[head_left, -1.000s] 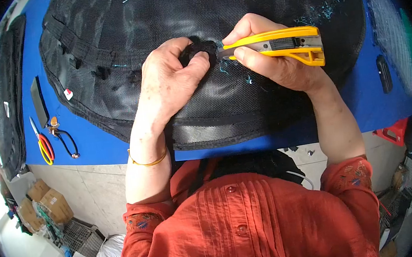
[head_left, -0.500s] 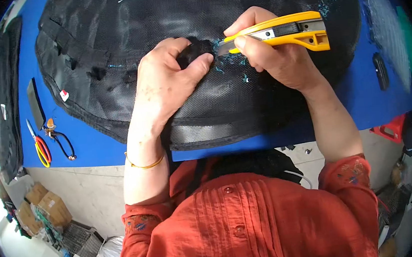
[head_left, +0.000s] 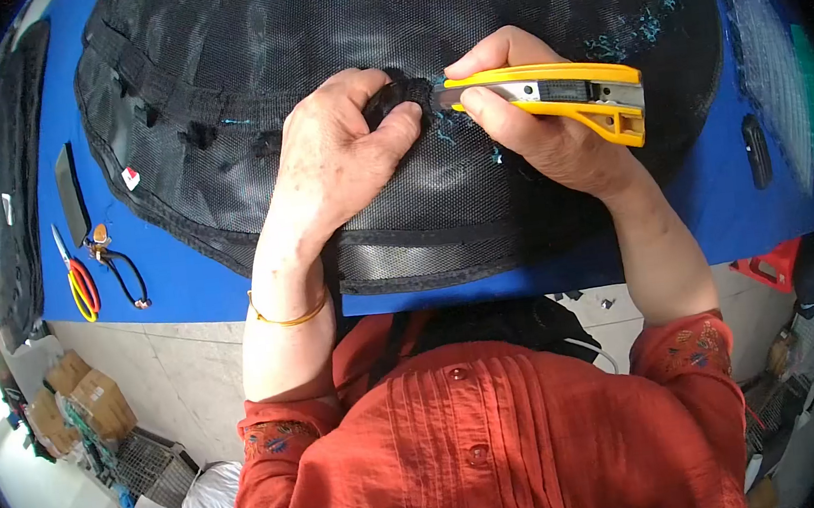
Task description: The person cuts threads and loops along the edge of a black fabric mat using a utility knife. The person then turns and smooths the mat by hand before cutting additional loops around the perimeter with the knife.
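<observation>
A large black mesh fabric piece [head_left: 439,181] with white lettering at its far edge covers much of the blue table. My left hand [head_left: 342,157] pinches a raised dark bit of this fabric between thumb and fingers. In my right hand [head_left: 542,121] is a yellow utility knife [head_left: 598,85], its blade out and pointing left at the pinched spot. The blade tip is close to my left thumb; whether it touches the fabric I cannot tell. Teal thread scraps [head_left: 444,129] lie around the blade, and more teal threads [head_left: 651,25] are scattered at the upper right of the fabric.
On the blue table [head_left: 182,287] at left lie red-and-yellow-handled scissors [head_left: 82,288], a dark cord [head_left: 126,274] and a flat black strip [head_left: 71,195]. A black object [head_left: 756,151] and clear plastic sheeting [head_left: 762,48] are at right. Cardboard boxes [head_left: 101,405] stand on the floor.
The knife's rear end has swung toward me, so its handle tilts differently. The view has shifted slightly over the fabric. My left hand keeps its pinch.
</observation>
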Demonstrator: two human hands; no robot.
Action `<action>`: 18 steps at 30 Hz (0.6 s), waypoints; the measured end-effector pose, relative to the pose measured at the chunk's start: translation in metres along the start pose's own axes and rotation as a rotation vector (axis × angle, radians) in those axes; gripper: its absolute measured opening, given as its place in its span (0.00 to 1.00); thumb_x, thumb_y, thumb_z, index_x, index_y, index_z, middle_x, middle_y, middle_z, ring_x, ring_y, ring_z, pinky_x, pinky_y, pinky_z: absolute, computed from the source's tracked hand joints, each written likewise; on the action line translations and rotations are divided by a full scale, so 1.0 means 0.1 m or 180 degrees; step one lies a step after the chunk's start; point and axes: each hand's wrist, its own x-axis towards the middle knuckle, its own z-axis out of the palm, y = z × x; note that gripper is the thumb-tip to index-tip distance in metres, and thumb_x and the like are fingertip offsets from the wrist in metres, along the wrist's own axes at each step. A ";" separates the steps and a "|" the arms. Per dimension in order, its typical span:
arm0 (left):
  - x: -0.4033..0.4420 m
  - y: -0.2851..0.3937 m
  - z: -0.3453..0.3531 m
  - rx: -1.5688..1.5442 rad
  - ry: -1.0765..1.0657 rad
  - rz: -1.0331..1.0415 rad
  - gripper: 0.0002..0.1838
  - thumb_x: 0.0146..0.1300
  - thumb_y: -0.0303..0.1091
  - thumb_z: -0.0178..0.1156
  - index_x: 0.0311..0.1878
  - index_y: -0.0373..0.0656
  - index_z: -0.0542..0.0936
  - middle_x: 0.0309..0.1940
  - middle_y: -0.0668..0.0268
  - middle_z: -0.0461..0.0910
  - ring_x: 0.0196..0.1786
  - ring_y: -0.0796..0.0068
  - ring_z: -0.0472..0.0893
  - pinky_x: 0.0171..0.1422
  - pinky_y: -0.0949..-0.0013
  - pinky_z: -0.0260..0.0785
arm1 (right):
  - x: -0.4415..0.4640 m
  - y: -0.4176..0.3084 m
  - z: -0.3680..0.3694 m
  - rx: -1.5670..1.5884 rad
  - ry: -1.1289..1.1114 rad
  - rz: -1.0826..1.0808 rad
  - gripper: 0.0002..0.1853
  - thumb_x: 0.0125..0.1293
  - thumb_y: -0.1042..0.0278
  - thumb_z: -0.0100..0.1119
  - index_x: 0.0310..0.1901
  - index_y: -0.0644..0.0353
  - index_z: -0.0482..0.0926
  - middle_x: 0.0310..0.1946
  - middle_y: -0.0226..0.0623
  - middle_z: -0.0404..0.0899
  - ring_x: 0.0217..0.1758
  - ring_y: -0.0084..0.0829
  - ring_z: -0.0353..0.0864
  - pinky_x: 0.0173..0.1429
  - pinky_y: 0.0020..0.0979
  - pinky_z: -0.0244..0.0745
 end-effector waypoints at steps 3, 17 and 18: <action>0.00 -0.04 0.02 -0.0032 0.0064 0.0021 0.18 0.60 0.37 0.69 0.46 0.32 0.84 0.40 0.51 0.85 0.42 0.55 0.87 0.47 0.61 0.78 | 0.02 0.00 0.00 0.0029 0.0057 -0.0213 0.20 0.67 0.81 0.62 0.57 0.48 0.75 0.47 0.37 0.77 0.45 0.29 0.82 0.50 0.26 0.79; 0.00 -0.03 0.03 -0.0121 0.0066 -0.0107 0.18 0.60 0.37 0.69 0.46 0.33 0.85 0.41 0.51 0.85 0.43 0.54 0.87 0.49 0.62 0.77 | 0.01 -0.08 -0.07 0.1156 -0.0247 0.0904 0.18 0.64 0.81 0.65 0.52 0.49 0.78 0.44 0.37 0.75 0.45 0.35 0.80 0.49 0.30 0.79; 0.00 -0.02 0.03 -0.0121 0.0067 -0.0107 0.18 0.60 0.37 0.69 0.46 0.33 0.85 0.41 0.51 0.85 0.43 0.54 0.87 0.49 0.62 0.77 | 0.01 -0.08 -0.07 0.1155 -0.0247 0.0904 0.18 0.64 0.81 0.65 0.52 0.49 0.78 0.44 0.37 0.75 0.45 0.35 0.80 0.49 0.30 0.79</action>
